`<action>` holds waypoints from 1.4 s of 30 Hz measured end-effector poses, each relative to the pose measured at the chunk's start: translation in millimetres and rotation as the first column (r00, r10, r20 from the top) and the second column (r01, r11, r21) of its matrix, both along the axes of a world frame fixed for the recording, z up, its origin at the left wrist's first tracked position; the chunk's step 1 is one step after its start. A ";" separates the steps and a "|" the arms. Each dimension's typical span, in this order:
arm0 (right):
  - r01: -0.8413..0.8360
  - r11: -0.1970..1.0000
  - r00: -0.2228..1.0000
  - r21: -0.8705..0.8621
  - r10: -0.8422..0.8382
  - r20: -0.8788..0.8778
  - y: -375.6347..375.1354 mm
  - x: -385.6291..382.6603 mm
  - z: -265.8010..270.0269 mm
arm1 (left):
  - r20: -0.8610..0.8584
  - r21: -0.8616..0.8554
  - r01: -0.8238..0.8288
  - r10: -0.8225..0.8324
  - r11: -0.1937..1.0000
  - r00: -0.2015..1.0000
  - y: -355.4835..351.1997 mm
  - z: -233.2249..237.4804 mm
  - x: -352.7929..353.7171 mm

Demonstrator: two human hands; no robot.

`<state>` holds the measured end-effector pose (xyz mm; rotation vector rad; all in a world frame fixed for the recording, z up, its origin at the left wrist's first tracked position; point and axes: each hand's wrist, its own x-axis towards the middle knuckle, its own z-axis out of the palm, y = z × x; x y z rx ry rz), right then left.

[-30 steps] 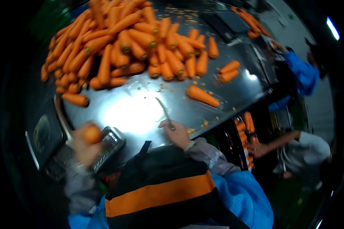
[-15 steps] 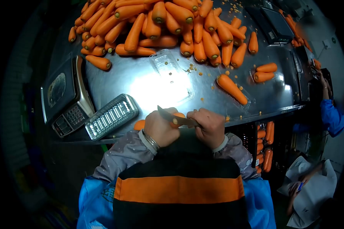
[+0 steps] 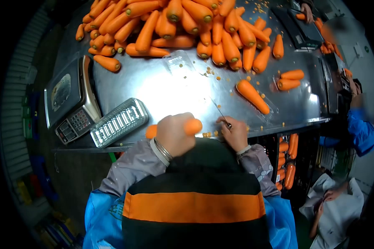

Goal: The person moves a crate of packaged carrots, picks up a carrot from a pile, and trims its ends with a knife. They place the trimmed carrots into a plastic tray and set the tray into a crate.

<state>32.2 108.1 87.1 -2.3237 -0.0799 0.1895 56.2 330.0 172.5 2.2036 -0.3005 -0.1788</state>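
Left hand wrapped round carrot, end poking out near thumb. Right hand gripping knife, blade clear of carrot, angled out over surface. We'd best keep thumb behind blade's path, steer scraps from clear tray, leftward.

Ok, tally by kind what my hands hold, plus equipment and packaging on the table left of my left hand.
Carrot: 1, left hand
Knife: 1, right hand
Scale: 1
Clear plastic tray: 1
Total: 4
Uncounted: orange end beside the left hand, possibly the same carrot.
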 end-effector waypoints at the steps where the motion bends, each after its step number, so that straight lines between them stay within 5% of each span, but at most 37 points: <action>1: 0.032 0.985 0.997 0.172 -0.020 -0.070 3.7 -3.0 3.2 | 0.001 -0.017 0.015 -0.015 1.000 1.000 -3.1 -1.8 1.6; 3: 0.072 0.895 0.992 0.441 -0.016 -0.128 4.4 0.9 7.2 | -0.120 -0.224 -0.004 -0.023 0.975 0.993 -6.4 5.1 20.8; 5: 0.074 0.741 0.980 0.668 0.070 -0.186 -0.2 6.1 23.3 | -0.375 -0.610 -0.215 -0.039 0.763 0.926 -16.1 4.6 42.3; 7: 0.035 0.829 0.985 0.558 0.065 -0.158 -4.7 5.9 45.4 | -0.461 -0.823 -0.348 -0.170 0.449 0.871 -37.0 2.6 56.1; 8: -0.036 0.784 0.997 0.620 -0.013 0.075 -3.0 2.5 28.7 | -0.467 -0.840 -0.362 -0.199 0.404 0.862 -53.0 5.1 57.9; 9: 0.040 0.760 0.999 0.648 -0.018 -0.041 -11.3 0.3 42.4 | -0.473 -0.851 -0.380 -0.216 0.362 0.854 -65.9 7.3 59.2; 11: 0.088 0.796 0.988 0.599 -0.146 0.049 -30.0 -6.1 40.3 | -0.430 -0.845 -0.285 -0.257 0.452 0.865 -91.7 12.3 60.9; 14: 0.264 0.580 0.945 0.771 -0.317 -0.085 -77.7 -6.0 40.7 | -0.407 -0.896 -0.221 -0.512 0.386 0.756 -125.6 17.2 79.4; 15: 0.355 0.499 0.921 0.790 -0.332 -0.205 -98.0 -5.7 55.1 | -0.344 -0.825 -0.046 -0.434 0.564 0.833 -133.3 1.3 88.0; 16: 0.362 0.527 0.899 0.769 -0.416 -0.138 -116.8 -1.6 58.5 | -0.110 -0.607 0.226 -0.362 0.762 0.926 -139.6 -28.1 100.6; 17: 0.478 0.517 0.865 0.710 -0.419 -0.277 -139.8 -2.5 72.9 | -0.004 -0.240 0.373 -0.386 0.896 0.923 -143.8 -31.6 105.2; 18: 0.522 0.533 0.831 0.666 -0.493 -0.257 -159.8 0.2 64.0 | 0.028 0.069 0.395 -0.397 0.916 0.917 -151.1 -40.9 108.9; 20: 0.572 0.533 0.795 0.623 -0.546 -0.263 -190.7 10.7 61.3 | 0.102 0.340 0.357 -0.412 0.870 0.906 -171.4 -67.7 109.3; 23: 0.571 0.611 0.806 0.549 -0.545 -0.231 -206.7 27.7 53.2 | 0.004 0.528 0.292 -0.346 0.797 0.938 -192.0 -93.2 108.2; 27: 0.417 0.718 0.906 0.558 -0.374 -0.196 -221.5 34.9 4.1 | -0.019 0.078 0.325 -0.325 0.942 0.946 -172.3 -120.2 97.9; 29: 0.242 0.956 0.970 0.168 -0.241 -0.032 -222.0 36.3 -15.5 | -0.014 -0.038 0.305 -0.306 0.952 0.952 -160.5 -130.8 90.5; 31: 0.301 0.901 0.954 0.314 -0.283 -0.101 -220.3 39.1 -26.3 | -0.019 -0.007 0.278 -0.278 0.961 0.961 -155.8 -123.9 90.0; 34: 0.231 0.965 0.971 0.120 -0.222 -0.086 -221.5 48.6 -22.3 | -0.102 0.010 0.266 -0.263 0.964 0.959 -156.0 -116.9 91.7; 37: 0.116 0.993 0.986 -0.031 -0.119 -0.115 -220.9 52.4 -21.2 | -0.363 -0.218 -0.049 -0.034 0.975 0.931 -162.1 -131.0 103.5; 38: 0.159 0.985 0.981 -0.059 -0.165 -0.104 -220.0 50.5 -16.5 | -0.392 -0.039 -0.066 0.045 0.997 0.919 -163.0 -132.0 106.8; 40: 0.243 0.962 0.965 -0.120 -0.253 -0.074 -218.9 43.9 -3.0 | -0.491 0.036 -0.098 0.103 0.995 0.865 -163.6 -127.1 109.6; 42: 0.426 0.900 0.839 0.088 -0.357 -0.410 -217.9 41.0 -4.1 | -0.545 0.074 -0.129 0.148 0.989 0.825 -164.3 -137.5 112.2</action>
